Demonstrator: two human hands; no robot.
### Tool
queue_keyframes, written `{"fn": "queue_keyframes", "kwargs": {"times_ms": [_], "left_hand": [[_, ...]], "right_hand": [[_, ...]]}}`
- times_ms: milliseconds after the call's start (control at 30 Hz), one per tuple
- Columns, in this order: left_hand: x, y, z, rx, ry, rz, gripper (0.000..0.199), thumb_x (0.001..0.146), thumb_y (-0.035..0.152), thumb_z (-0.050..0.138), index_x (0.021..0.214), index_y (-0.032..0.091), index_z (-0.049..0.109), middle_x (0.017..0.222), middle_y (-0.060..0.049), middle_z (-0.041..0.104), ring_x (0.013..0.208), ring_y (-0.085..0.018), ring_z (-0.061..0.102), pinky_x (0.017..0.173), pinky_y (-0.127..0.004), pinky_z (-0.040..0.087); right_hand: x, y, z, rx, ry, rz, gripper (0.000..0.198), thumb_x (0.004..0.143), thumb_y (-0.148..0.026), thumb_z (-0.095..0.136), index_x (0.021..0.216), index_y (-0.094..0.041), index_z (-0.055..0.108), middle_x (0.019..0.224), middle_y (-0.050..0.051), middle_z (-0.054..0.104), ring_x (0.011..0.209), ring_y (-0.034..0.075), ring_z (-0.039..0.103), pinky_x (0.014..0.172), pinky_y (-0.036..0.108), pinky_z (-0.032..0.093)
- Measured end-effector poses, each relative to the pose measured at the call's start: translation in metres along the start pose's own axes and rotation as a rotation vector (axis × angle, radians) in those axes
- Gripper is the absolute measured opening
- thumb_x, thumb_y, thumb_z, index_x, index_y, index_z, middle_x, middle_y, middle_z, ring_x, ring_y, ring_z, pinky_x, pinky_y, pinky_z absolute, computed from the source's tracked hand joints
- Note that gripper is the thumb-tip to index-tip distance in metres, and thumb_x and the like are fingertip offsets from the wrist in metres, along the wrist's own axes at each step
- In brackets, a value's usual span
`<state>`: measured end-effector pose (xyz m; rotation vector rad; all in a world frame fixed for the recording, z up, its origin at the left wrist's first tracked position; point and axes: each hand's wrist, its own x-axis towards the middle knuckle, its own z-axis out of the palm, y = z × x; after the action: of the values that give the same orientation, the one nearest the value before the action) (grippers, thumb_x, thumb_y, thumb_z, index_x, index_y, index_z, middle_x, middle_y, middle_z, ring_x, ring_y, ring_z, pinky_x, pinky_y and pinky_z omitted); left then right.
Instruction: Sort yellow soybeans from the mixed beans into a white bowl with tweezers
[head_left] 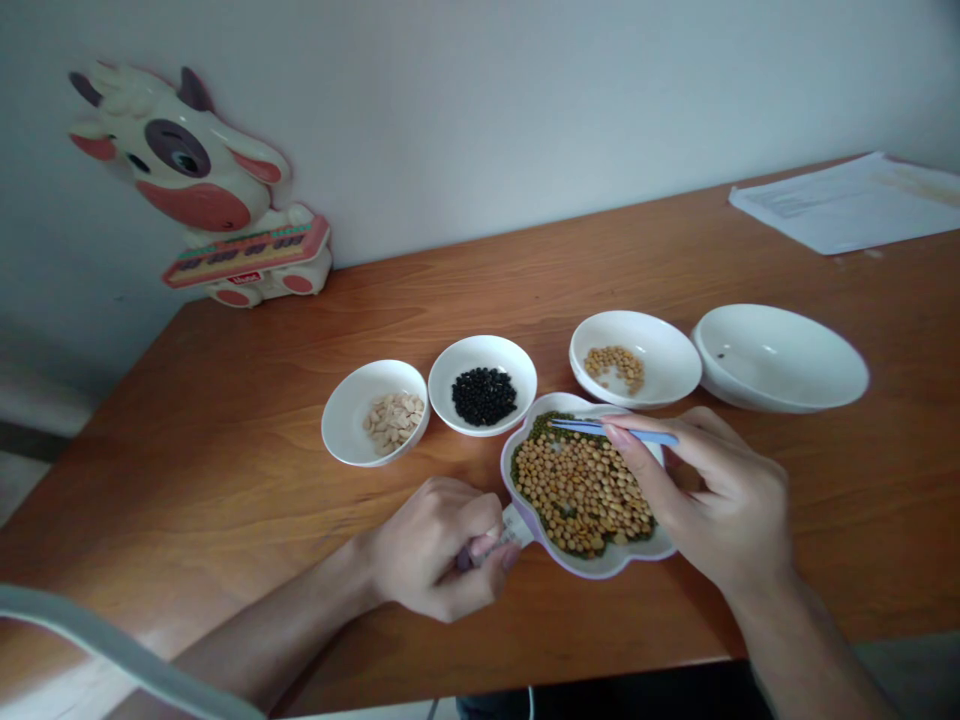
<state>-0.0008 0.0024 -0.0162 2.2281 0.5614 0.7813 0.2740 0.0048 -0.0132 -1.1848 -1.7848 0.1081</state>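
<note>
My left hand (450,548) is closed round the short handle (516,532) of a flower-shaped bowl (592,570) with a purple rim. Soybeans (581,485) fill most of it, and green mung beans (553,424) show along its edges. Between thumb and fingers, my right hand (724,495) pinches blue tweezers (637,434) over the bowl's far side. Their tips hover at or just above the mung beans; whether a bean is between them I cannot tell.
Behind stand white bowls: one with pale flat seeds (393,423), one with black beans (484,397), one with some soybeans (616,366), and a right-hand bowl (787,360) with a dark speck. A cow toy (240,215) leans at the wall; papers (847,205) lie far right.
</note>
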Motion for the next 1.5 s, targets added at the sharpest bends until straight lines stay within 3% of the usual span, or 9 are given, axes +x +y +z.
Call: {"fn": "queue_keyframes", "kwargs": {"times_ms": [333,633,800,900,967,1133,1300,1400,1500], "left_hand": [[-0.001,-0.0004,0.0005,0.001,0.004,-0.005,0.029,0.089,0.012,0.057,0.078,0.024,0.033,0.057,0.008,0.045,0.047,-0.009,0.038,0.05,-0.026,0.029],[-0.0015,-0.0011,0.0009,0.004,-0.002,-0.008,0.03,0.089,0.011,0.058,0.079,0.025,0.032,0.058,0.009,0.043,0.048,-0.009,0.036,0.05,-0.028,0.029],[-0.0014,-0.0003,0.0003,0.011,-0.002,-0.006,0.03,0.089,0.011,0.058,0.08,0.025,0.033,0.058,0.009,0.043,0.049,-0.01,0.037,0.051,-0.028,0.029],[-0.0012,0.0004,-0.0005,0.012,-0.007,-0.014,0.031,0.089,0.011,0.058,0.08,0.025,0.032,0.058,0.009,0.044,0.049,-0.009,0.037,0.051,-0.027,0.029],[-0.0012,0.0005,-0.0007,0.011,-0.008,-0.016,0.031,0.089,0.011,0.058,0.081,0.025,0.032,0.059,0.009,0.045,0.049,-0.009,0.036,0.051,-0.027,0.029],[-0.0014,-0.0005,0.0001,0.01,0.0,-0.008,0.03,0.089,0.011,0.058,0.08,0.024,0.033,0.058,0.009,0.044,0.049,-0.009,0.037,0.05,-0.027,0.029],[-0.0013,-0.0003,0.0003,0.006,0.002,-0.01,0.03,0.089,0.011,0.059,0.079,0.024,0.034,0.058,0.009,0.044,0.048,-0.009,0.038,0.05,-0.026,0.029],[-0.0011,-0.0002,0.0001,0.01,0.001,-0.012,0.03,0.089,0.011,0.059,0.079,0.024,0.034,0.057,0.009,0.045,0.048,-0.009,0.038,0.049,-0.026,0.029],[-0.0011,-0.0005,0.0001,0.004,0.0,-0.007,0.029,0.089,0.011,0.059,0.079,0.024,0.034,0.058,0.009,0.045,0.047,-0.009,0.039,0.049,-0.026,0.029]], "right_hand": [[0.0001,0.0031,0.0015,0.029,-0.047,0.022,0.023,0.093,-0.016,0.074,0.111,-0.029,0.078,0.101,-0.001,0.082,0.091,0.018,0.075,0.084,0.034,0.061],[0.0008,-0.0009,0.0006,-0.018,0.0,0.01,0.02,0.093,-0.017,0.074,0.109,-0.028,0.079,0.095,-0.001,0.082,0.082,0.017,0.074,0.079,0.032,0.061],[-0.0047,0.0004,-0.003,-0.142,0.219,0.009,0.032,0.089,-0.011,0.078,0.116,-0.029,0.079,0.093,0.0,0.081,0.076,0.018,0.071,0.07,0.033,0.056],[-0.0078,0.0039,-0.0038,-0.185,0.412,0.069,0.038,0.085,-0.011,0.082,0.118,-0.03,0.08,0.094,0.002,0.082,0.08,0.021,0.073,0.074,0.035,0.056],[-0.0085,0.0048,-0.0036,-0.162,0.445,0.127,0.04,0.087,-0.012,0.081,0.121,-0.032,0.08,0.101,0.003,0.082,0.084,0.022,0.073,0.079,0.038,0.057],[-0.0057,-0.0005,-0.0034,-0.06,0.354,0.054,0.042,0.085,-0.007,0.08,0.119,-0.032,0.079,0.095,0.0,0.081,0.078,0.018,0.071,0.072,0.034,0.056],[-0.0018,-0.0044,-0.001,0.048,0.057,-0.075,0.035,0.086,-0.006,0.078,0.115,-0.027,0.077,0.098,0.0,0.082,0.079,0.016,0.07,0.073,0.031,0.057],[-0.0009,-0.0032,0.0019,0.101,-0.062,-0.07,0.03,0.088,-0.01,0.077,0.113,-0.027,0.078,0.098,0.0,0.082,0.082,0.015,0.072,0.074,0.029,0.06],[-0.0006,-0.002,0.0035,0.115,-0.09,-0.049,0.028,0.09,-0.012,0.077,0.113,-0.028,0.078,0.099,0.0,0.081,0.083,0.014,0.072,0.074,0.027,0.061]]}}
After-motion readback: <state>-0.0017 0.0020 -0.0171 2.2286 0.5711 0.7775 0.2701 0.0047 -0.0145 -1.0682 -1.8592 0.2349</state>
